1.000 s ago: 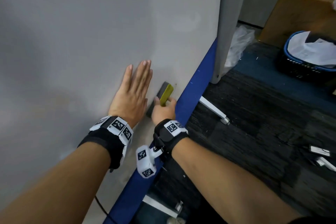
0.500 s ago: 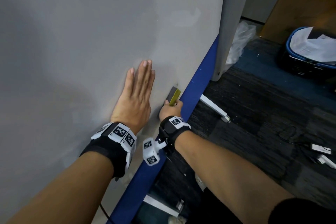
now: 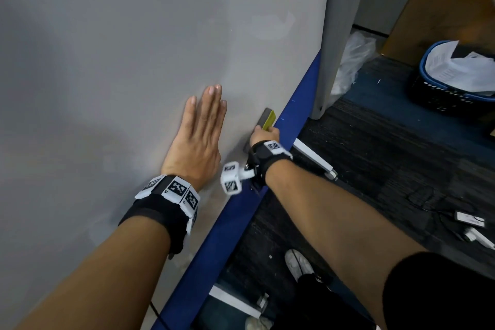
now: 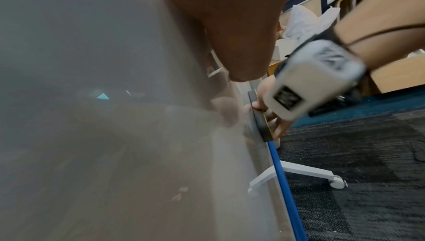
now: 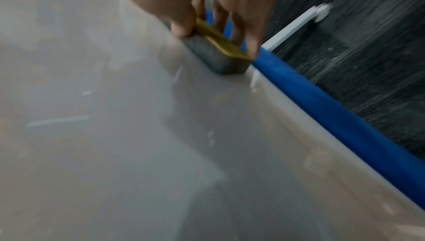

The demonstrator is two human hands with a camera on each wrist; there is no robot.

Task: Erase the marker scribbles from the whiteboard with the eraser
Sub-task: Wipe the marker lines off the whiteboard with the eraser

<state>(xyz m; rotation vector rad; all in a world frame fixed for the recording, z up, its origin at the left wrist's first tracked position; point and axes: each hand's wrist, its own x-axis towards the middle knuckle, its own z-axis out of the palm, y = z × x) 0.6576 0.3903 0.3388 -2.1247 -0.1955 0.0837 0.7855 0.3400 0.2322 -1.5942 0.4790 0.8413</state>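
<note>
The whiteboard (image 3: 120,61) fills the left of the head view, with a blue lower edge (image 3: 235,211). No marker scribbles show on it. My left hand (image 3: 198,136) lies flat on the board, fingers straight. My right hand (image 3: 263,135) grips the eraser (image 3: 267,118), a grey felt block with a yellow back, pressed against the board beside the blue edge. In the right wrist view the thumb and fingers (image 5: 181,26) pinch the eraser (image 5: 216,52) from both sides. The left wrist view shows the eraser (image 4: 261,121) edge-on against the board.
White wheeled legs (image 3: 316,161) of the board stand on dark carpet (image 3: 375,169). A blue-rimmed basket (image 3: 452,86) with papers and a cardboard box (image 3: 442,13) sit at the far right. A grey partition (image 3: 340,35) stands behind the board. A shoe (image 3: 298,265) is below.
My right hand has slid the eraser along the board toward the blue edge and further from me. The left hand stays flat on the board.
</note>
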